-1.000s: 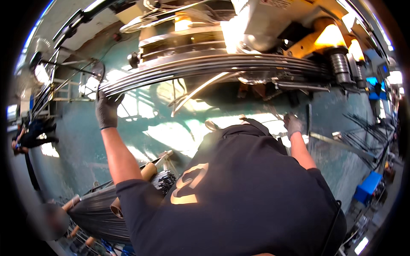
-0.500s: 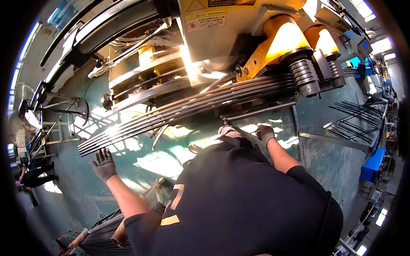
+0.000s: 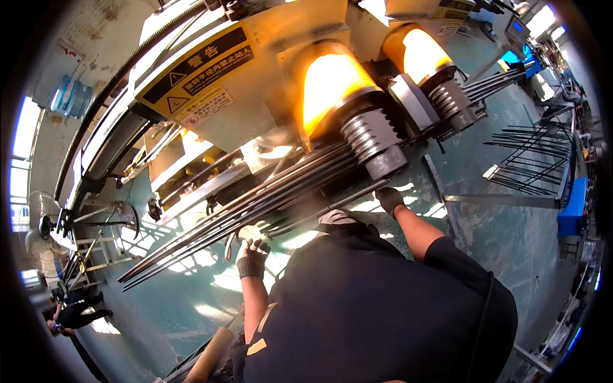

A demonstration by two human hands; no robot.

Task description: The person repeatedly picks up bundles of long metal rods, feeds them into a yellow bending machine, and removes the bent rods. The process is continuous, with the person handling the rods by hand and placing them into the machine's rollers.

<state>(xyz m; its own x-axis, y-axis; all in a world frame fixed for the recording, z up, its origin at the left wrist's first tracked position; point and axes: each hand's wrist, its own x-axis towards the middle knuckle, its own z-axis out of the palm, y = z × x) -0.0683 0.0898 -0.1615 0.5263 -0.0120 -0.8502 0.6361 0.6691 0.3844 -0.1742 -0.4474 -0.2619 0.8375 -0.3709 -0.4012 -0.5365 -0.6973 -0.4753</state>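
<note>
A bundle of long dark metal rods (image 3: 255,209) slants across the machine, its loose ends at the left. My left hand (image 3: 253,256), in a grey glove, is raised below the bundle with fingers slightly bent and apart. Just above its fingertips is the near end of a ribbed bar (image 3: 329,208); contact cannot be made out. By the bar's other end is my right hand (image 3: 389,200), also gloved, its fingers bunched. Whatever it may hold is hidden. Two ridged steel rollers (image 3: 373,142) (image 3: 452,104) overlap the bundle from above.
The yellow machine body (image 3: 249,89) overhangs the rods. A metal beam (image 3: 501,200) and a rack of bent rods (image 3: 530,159) stand at the right. A cardboard tube (image 3: 211,354) lies low at the left. Another person (image 3: 80,313) is far left.
My left hand has moved right, away from the rod ends, and its fingers have bent. My view has shifted; the rollers appear closer and further left. The right hand stays near the bar.
</note>
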